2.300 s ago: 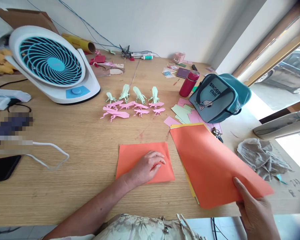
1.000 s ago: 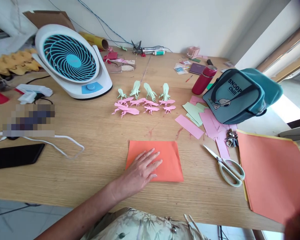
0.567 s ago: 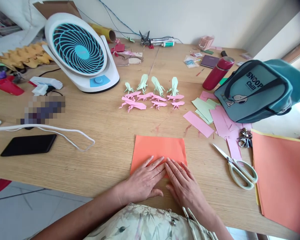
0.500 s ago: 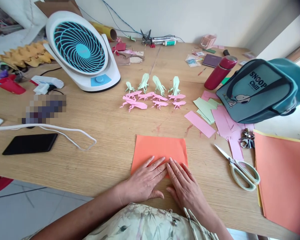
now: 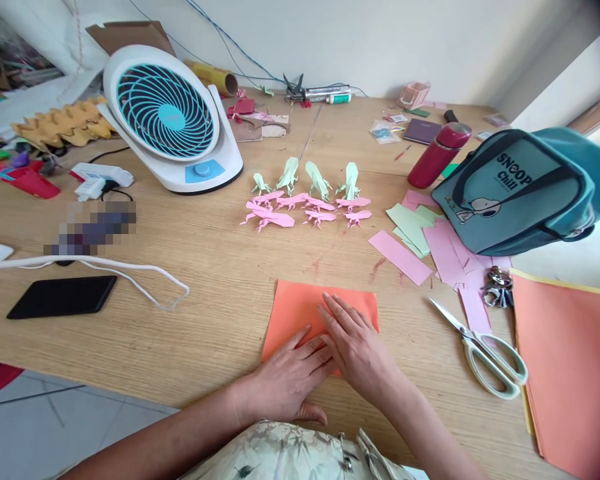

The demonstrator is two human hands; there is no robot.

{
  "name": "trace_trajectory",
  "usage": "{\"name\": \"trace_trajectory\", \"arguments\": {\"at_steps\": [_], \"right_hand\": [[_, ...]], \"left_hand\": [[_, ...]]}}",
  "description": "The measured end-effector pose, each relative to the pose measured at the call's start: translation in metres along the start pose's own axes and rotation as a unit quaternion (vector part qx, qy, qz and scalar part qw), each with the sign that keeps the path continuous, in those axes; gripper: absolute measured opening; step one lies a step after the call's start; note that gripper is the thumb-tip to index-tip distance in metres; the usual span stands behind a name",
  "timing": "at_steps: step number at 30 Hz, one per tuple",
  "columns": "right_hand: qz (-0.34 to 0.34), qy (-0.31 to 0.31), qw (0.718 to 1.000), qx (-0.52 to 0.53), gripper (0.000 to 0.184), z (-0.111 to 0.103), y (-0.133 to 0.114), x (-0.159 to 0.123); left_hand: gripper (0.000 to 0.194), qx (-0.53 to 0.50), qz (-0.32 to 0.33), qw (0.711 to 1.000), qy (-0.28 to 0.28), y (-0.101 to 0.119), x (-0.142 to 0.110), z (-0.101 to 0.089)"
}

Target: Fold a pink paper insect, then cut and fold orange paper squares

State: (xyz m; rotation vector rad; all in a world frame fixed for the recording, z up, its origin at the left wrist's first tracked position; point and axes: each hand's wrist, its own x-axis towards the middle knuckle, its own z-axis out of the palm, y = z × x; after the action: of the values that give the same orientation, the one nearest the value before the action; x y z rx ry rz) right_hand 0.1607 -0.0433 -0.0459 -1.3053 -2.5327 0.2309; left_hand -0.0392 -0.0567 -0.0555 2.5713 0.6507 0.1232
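Observation:
A folded orange sheet of paper (image 5: pixel 300 308) lies on the wooden table (image 5: pixel 210 267) right in front of me. My left hand (image 5: pixel 290 377) rests flat on its near left part, fingers stretched out. My right hand (image 5: pixel 355 343) lies flat over the middle of the sheet, fingers apart and pointing up-left, partly overlapping my left fingertips. Neither hand holds anything.
Scissors (image 5: pixel 485 347) and a stack of orange sheets (image 5: pixel 570 360) lie to the right. Pink and green paper strips (image 5: pixel 420 233), keys (image 5: pixel 497 287), a teal bag (image 5: pixel 520 190), a red bottle (image 5: pixel 437 153), folded paper figures (image 5: pixel 305 197), a fan (image 5: pixel 167 120), a phone (image 5: pixel 63 297) and a white cable (image 5: pixel 130 273) also sit on the table.
My right hand put the large orange sheets down at the right, came onto the folded sheet, and has now slid forward across it. My left hand stays pressed on the paper.

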Motion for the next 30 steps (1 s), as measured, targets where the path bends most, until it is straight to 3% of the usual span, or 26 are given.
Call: {"name": "trace_trajectory", "arguments": {"at_steps": [3,13,16,18,20,23,25,30], "right_hand": [[0.002,-0.02,1.0,0.009,0.046,0.008,0.008,0.011],[-0.005,-0.015,0.999,0.033,0.052,0.02,0.017,0.002],[-0.008,-0.01,0.999,0.03,0.051,0.022,0.018,0.002],[-0.008,-0.002,1.0,0.026,0.049,0.023,0.019,0.002],[-0.008,0.009,1.0,0.024,0.049,0.023,0.018,0.003],[-0.014,0.02,0.999,0.026,0.049,0.023,0.017,0.004],[-0.019,0.03,0.999,0.03,0.046,0.022,0.016,0.004],[-0.001,0.076,0.996,0.05,0.038,0.02,0.016,0.004]], "left_hand": [[0.079,0.009,0.004,1.0,0.01,0.0,-0.001,-0.003],[0.072,0.016,0.016,1.0,0.012,0.0,-0.002,-0.007],[0.065,0.019,0.015,0.999,0.046,-0.002,-0.007,-0.011],[0.05,0.019,-0.032,0.995,0.089,-0.008,-0.009,-0.019],[0.035,0.029,-0.133,0.981,0.138,-0.019,-0.007,-0.031],[0.042,0.063,-0.265,0.946,0.173,-0.04,0.005,-0.052],[0.052,0.074,-0.297,0.942,0.14,-0.051,0.016,-0.065],[0.051,0.125,-0.347,0.928,0.043,-0.057,0.04,-0.087]]}}
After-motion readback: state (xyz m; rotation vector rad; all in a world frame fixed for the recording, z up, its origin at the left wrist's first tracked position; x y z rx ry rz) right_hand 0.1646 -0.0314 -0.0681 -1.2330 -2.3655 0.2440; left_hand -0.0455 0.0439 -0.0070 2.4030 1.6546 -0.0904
